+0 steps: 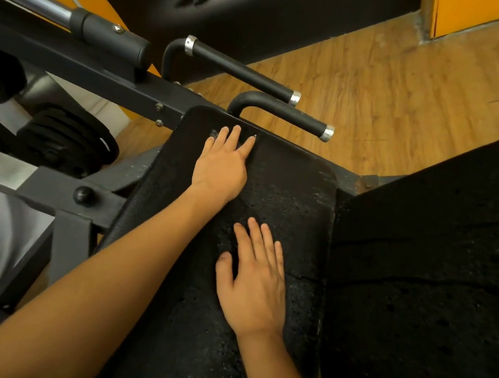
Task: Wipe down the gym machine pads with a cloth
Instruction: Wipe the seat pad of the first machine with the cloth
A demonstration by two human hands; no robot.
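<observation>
- Seat pad (pixel 292 195): black, pitted, rounded corners, centre frame. A cracked back pad (pixel 422 279) sits at right.
- Cloth (pixel 230 218): possibly the dark creased patch between the hands; it blends into the pad.
- Left hand (pixel 222 167): flat, fingers straight, pressing near the pad's top edge.
- Right hand (pixel 255 283): flat, fingers slightly spread, lower centre.
- Handles (pixel 246 72): black foam with chrome caps, upper centre.

Seat pad (pixel 300 190): far-right corner and near end lay open. Back pad (pixel 436 297) walled off the right, butting the seat. Near handle (pixel 288 114) and far handle (pixel 243 69) jutted past the far edge. Frame beam (pixel 103 76) and weight plates (pixel 64 138) crowded the left. Wood floor (pixel 399 107) beyond was open.
</observation>
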